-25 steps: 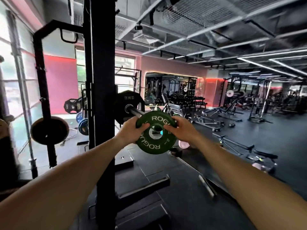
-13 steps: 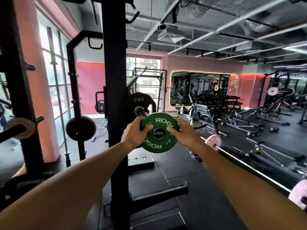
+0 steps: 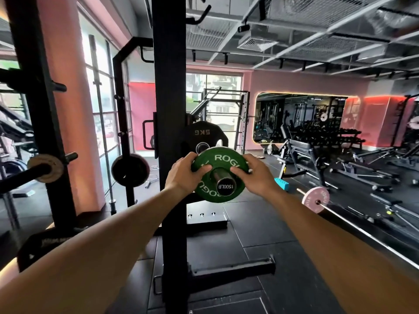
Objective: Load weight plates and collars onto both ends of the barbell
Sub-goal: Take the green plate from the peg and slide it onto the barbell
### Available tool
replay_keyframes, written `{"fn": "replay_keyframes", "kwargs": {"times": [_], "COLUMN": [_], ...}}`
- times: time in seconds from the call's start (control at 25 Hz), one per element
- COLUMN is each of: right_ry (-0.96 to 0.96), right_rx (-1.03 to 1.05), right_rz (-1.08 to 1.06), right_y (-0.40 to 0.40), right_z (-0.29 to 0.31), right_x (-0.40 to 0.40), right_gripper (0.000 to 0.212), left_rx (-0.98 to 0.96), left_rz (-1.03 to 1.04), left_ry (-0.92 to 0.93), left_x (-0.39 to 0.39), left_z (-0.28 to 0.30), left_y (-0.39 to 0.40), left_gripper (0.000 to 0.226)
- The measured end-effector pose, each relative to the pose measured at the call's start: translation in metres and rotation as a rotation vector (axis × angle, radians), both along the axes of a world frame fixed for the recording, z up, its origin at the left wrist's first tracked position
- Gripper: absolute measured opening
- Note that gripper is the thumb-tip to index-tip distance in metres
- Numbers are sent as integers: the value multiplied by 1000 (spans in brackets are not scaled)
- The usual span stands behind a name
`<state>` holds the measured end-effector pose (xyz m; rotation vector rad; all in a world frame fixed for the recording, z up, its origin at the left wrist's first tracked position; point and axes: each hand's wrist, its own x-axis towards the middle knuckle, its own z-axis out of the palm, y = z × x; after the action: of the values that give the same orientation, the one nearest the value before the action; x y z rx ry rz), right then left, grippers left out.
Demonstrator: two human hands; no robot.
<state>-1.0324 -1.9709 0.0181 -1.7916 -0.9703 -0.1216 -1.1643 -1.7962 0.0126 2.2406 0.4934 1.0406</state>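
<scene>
Hands on both sides of green Rogue plate (image 3: 218, 175), keep it flat so hole fits bar. Left hand (image 3: 184, 175) fingers wrapped on left rim, right hand (image 3: 252, 174) fingers on right rim. Plate sits on barbell sleeve (image 3: 223, 181), near end. Black 5KG plate (image 3: 204, 134) waits behind, further in.

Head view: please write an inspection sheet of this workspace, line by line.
Surface: black rubber floor.
Job's things: green plate is on the barbell sleeve; a black 5KG plate sits behind it; no collar seen.
Clutter: pink plate on a bar on the floor.
Grippers: left hand and right hand grip the green plate's rim.
Cables: nothing seen.
Surroundings: rack upright, benches, wall mirror.
</scene>
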Motion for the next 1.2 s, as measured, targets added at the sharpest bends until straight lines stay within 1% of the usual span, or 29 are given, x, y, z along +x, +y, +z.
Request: {"fn": "replay_keyframes", "kwargs": {"times": [0.12, 0.2, 0.4, 0.52, 0.6, 0.68, 0.76, 0.88, 1.0, 1.08, 1.2], "right_ry": [-20, -34, -55, -77, -91, -93, -105, -106, -52, -53, -59], "right_rx": [-43, -62, -95, -131, -153, -168, -164, -136, -84, -91, -172], "right_rz": [-30, -43, -56, -75, -86, -88, -108, -182, -252, -272, -257], "right_y": [22, 37, 84, 120, 144, 164, 184, 205, 216, 221, 215], "right_z": [2, 4, 9, 11, 13, 14, 13, 13, 14, 14, 22], "right_x": [19, 31, 71, 103, 125, 143, 161, 180, 189, 191, 186], "right_gripper": [38, 41, 43, 43, 47, 50, 48, 48, 57, 54, 43], "left_rx": [-34, -70, -143, -135, -110, -134, -182, -144, -118, -121, -146], "left_rz": [83, 102, 47, 70, 124, 165, 199, 240, 259, 277, 288], "left_ry": [16, 13, -47, -74, -86, -90, -68, 13, 29, 33, 90], "left_x": [21, 34, 78, 109, 130, 148, 166, 185, 194, 197, 193], "left_z": [0, -1, -4, -5, -5, -5, -4, -1, -1, 0, 7], "left_y": [16, 28, 76, 109, 131, 150, 169, 191, 201, 202, 197], "left_gripper": [37, 39, 33, 32, 36, 46, 54, 50, 48, 47, 41]}}
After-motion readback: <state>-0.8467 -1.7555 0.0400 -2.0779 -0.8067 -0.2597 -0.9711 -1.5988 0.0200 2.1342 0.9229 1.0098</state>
